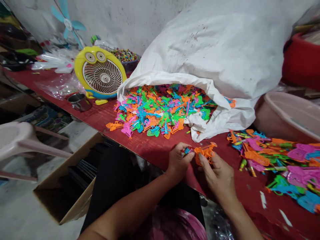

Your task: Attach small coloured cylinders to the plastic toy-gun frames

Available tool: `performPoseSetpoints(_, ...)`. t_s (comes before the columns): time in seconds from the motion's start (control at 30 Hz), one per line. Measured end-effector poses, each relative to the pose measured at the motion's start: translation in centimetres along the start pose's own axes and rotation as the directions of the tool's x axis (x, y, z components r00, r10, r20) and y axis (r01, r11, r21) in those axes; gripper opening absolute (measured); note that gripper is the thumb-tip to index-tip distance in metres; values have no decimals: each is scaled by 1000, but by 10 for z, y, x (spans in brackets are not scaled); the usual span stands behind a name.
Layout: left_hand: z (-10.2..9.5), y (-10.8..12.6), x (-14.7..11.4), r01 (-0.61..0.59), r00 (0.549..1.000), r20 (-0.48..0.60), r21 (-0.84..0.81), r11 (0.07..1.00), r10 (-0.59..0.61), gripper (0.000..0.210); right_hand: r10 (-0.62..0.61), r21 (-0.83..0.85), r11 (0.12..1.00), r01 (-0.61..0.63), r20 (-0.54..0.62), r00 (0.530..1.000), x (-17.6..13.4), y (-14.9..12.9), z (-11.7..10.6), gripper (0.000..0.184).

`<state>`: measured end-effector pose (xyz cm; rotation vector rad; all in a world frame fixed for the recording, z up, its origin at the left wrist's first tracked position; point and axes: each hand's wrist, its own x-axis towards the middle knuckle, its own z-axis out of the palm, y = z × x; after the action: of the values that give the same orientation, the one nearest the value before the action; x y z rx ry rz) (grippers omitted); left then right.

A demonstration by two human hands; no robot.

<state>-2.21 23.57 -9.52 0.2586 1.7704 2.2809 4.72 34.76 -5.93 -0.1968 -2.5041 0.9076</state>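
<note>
Over the front edge of the red table, my two hands are close together. My left hand (178, 163) is closed on a small shiny wrapped piece (187, 151), red and blue, its far end partly covered by fingers. Pinched in my right hand (220, 175) is an orange plastic toy (205, 152) with thin openwork parts. The toy's left end meets the wrapped piece; whether they are joined I cannot tell. Beyond my hands lies a heap of similar plastic toys (160, 111), in orange, pink, green and blue, spilling from a large white sack (212, 50).
To the right, toys with shiny wrapped tubes (277, 153) are piled beside a pale pink basin (292, 113). A yellow fan (105, 77) and a metal cup (80, 102) stand at left. Below the table edge sits a cardboard box (65, 213) near a plastic chair (17, 136).
</note>
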Motion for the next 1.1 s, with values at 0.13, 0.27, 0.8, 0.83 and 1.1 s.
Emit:
performPoseSetpoints(0.13,0,-3,0,-3,1000,26,-17,1000,4,12,53,34,998,-52,-26,998,-4,3,2,23)
performPoseSetpoints(0.27,0,-3,1,-22,1000,20,16,1000,21,10,68,62,996,-66,-20,998,-3,3,2,23)
performPoseSetpoints(0.8,-1,1,-5,-159,986,104,304,939,133,12,212,190,955,-228,102,972,11,-1,1,31)
performPoseSetpoints(0.83,-1,2,-5,-159,986,101,331,930,133,12,239,225,939,-259,114,964,12,-2,3,31)
performPoseSetpoints(1.1,0,-1,1,42,991,122,92,995,-53,25,506,220,845,-488,-32,862,27,31,-47,41)
